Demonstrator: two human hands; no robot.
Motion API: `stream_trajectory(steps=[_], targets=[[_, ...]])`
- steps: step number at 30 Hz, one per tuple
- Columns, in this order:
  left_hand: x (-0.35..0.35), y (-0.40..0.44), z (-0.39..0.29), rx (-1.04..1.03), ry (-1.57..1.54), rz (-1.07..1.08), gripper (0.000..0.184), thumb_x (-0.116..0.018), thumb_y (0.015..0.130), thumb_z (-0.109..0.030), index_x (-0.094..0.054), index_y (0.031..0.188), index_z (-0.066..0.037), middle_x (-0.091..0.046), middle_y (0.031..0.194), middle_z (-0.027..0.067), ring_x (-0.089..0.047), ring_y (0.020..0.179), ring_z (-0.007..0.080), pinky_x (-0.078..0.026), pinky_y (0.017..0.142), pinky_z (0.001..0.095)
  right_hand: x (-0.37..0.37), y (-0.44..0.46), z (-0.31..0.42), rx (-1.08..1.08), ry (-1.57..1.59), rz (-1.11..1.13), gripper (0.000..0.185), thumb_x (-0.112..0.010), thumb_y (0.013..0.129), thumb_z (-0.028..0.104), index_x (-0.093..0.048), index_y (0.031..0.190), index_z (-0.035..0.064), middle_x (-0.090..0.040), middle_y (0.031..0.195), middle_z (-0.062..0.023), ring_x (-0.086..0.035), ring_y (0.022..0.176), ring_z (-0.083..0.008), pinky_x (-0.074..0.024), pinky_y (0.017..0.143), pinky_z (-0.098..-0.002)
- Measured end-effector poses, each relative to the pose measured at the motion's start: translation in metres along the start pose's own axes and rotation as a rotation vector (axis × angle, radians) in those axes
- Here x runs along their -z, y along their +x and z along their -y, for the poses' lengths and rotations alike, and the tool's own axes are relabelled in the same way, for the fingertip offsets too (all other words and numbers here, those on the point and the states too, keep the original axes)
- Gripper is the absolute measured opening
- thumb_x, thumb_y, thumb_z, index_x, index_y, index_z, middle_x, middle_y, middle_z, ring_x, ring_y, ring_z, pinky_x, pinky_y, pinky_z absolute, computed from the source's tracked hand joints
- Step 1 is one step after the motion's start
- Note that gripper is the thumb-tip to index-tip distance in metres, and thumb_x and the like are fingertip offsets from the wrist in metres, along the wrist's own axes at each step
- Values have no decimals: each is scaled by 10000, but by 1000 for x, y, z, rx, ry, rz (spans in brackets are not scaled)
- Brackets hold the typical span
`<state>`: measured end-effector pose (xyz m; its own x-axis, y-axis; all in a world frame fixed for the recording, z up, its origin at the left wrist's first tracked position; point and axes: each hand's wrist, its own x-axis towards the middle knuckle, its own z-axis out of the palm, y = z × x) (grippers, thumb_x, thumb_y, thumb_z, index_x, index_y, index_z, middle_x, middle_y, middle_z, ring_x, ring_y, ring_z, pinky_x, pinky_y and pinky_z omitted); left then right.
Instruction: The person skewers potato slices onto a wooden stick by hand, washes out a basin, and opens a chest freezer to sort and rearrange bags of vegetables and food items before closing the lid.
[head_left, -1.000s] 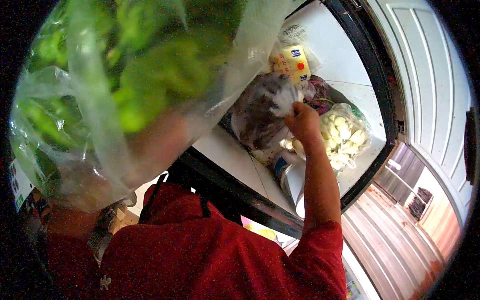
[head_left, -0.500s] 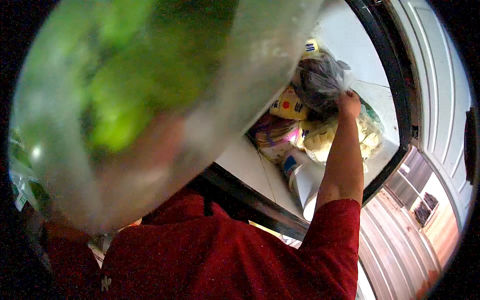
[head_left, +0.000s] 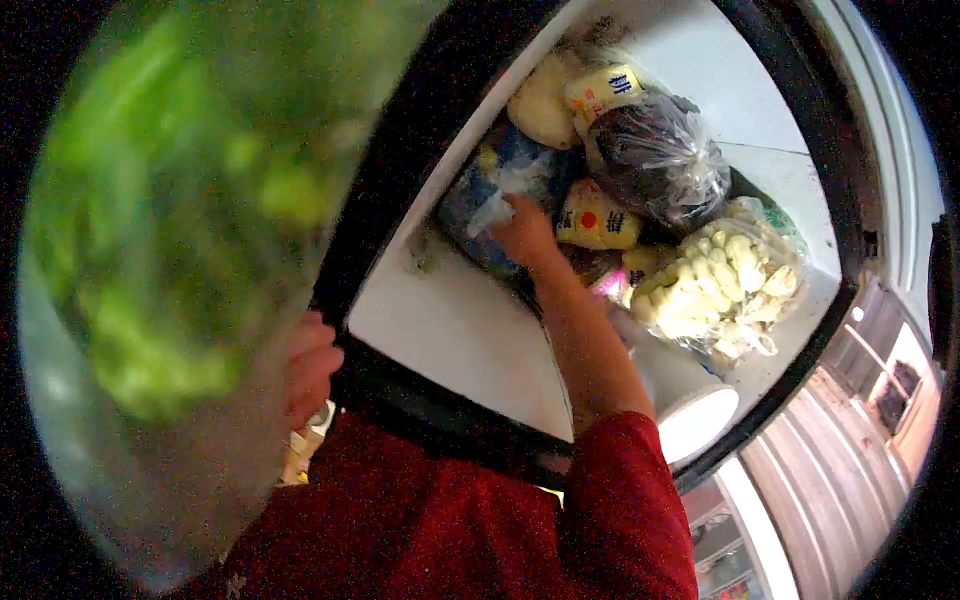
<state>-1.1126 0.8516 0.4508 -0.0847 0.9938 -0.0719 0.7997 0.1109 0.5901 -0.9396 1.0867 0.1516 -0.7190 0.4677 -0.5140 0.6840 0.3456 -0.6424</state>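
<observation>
A clear plastic bag of green leafy vegetables [head_left: 160, 250] fills the left side, close to the camera and blurred. My left hand [head_left: 312, 370] shows at the bag's right edge, fingers curled round it; the rest is hidden behind the plastic. Inside a white chest with a black rim [head_left: 370, 365], my right hand [head_left: 527, 235] is closed on the crumpled top of a bluish plastic bag [head_left: 515, 175]. Right of this hand lie a yellow printed packet [head_left: 597, 215] and a knotted clear bag with dark contents [head_left: 660, 155].
A bag of pale yellow pieces [head_left: 725, 280] lies at the chest's right side, with a white cylindrical container [head_left: 700, 420] nearer me. Another yellow packet [head_left: 605, 90] and a pale round bag [head_left: 545, 100] sit at the far end. Ribbed planks [head_left: 800, 480] lie outside, right.
My right hand has let go of the knotted dark bag and moved left to the bluish bag. The vegetable bag has shifted left, uncovering my left hand's fingers and more of the chest.
</observation>
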Motion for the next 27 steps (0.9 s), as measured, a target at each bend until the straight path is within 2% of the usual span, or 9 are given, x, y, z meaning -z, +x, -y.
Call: stream_trajectory(steps=[2, 7, 8, 10, 14, 17, 20, 23, 27], targets=[[8, 6, -4, -34, 88, 68, 152, -596, 810, -177, -583, 951, -122, -578, 906, 47, -594, 788, 208, -429, 777, 453, -41, 24, -24, -86, 126, 12, 605, -684, 709, 212, -484, 1250, 28, -507, 1199, -249, -524, 1073, -380, -428, 937, -426], [33, 22, -16, -74, 253, 223, 191, -649, 774, -127, -590, 955, -128, -589, 941, 31, -613, 866, 194, -413, 899, 455, -96, 40, -41, -88, -138, -296, 740, -697, 704, 260, -388, 1299, -53, -525, 1193, -252, -552, 1038, -386, -457, 904, -446], [36, 21, -15, -40, 239, 273, 193, -658, 771, -143, -599, 955, -140, -592, 950, 30, -615, 887, 208, -338, 960, 496, -98, 41, -39, -71, -191, -358, 751, -696, 704, 262, -378, 1302, -61, -540, 1178, -251, -562, 1023, -388, -464, 894, -449], [42, 20, -15, 29, 217, 372, 199, -676, 764, -176, -616, 954, -165, -598, 970, 30, -618, 929, 236, -190, 1083, 578, -90, 54, -46, -552, -7, -83, 706, -673, 723, 300, -420, 1265, -76, -598, 1082, -247, -596, 955, -394, -484, 855, -454], [28, 20, -9, 20, 218, 205, 166, -672, 747, -150, -628, 907, -159, -601, 956, 31, -620, 914, 235, -217, 1076, 574, -72, 52, -81, -500, 16, -159, 679, -673, 724, 377, -490, 1214, -55, -627, 1031, -230, -617, 919, -375, -495, 817, -431], [27, 23, -7, 0, 198, 178, 168, -672, 737, -140, -632, 900, -152, -601, 954, 35, -621, 904, 240, -215, 1074, 579, -3, 21, -60, -555, 610, 31, 611, -669, 736, 415, -561, 1139, -32, -641, 1022, -190, -626, 897, -322, -495, 777, -388], [24, 20, -1, -6, 158, 167, 190, -682, 724, -137, -634, 909, -143, -600, 958, 41, -619, 900, 250, -211, 1069, 588, -22, 20, -100, -496, 193, -51, 492, -663, 775, 365, -597, 1096, -2, -656, 972, -133, -622, 850, -269, -489, 738, -367], [24, 17, 2, -6, 108, 168, 206, -687, 720, -140, -635, 919, -138, -598, 960, 44, -615, 908, 257, -207, 1064, 595, -42, 17, -118, -514, 785, -156, 359, -641, 818, 262, -607, 1064, 3, -653, 901, -105, -610, 820, -221, -499, 654, -353], [29, 18, -4, -2, 171, 227, 195, -679, 730, -156, -633, 919, -146, -595, 953, 40, -608, 927, 249, -205, 1062, 596, -47, 15, -118, -652, 1023, -173, 354, -644, 821, 206, -562, 1099, 3, -637, 936, -113, -612, 816, -190, -497, 537, -320]])
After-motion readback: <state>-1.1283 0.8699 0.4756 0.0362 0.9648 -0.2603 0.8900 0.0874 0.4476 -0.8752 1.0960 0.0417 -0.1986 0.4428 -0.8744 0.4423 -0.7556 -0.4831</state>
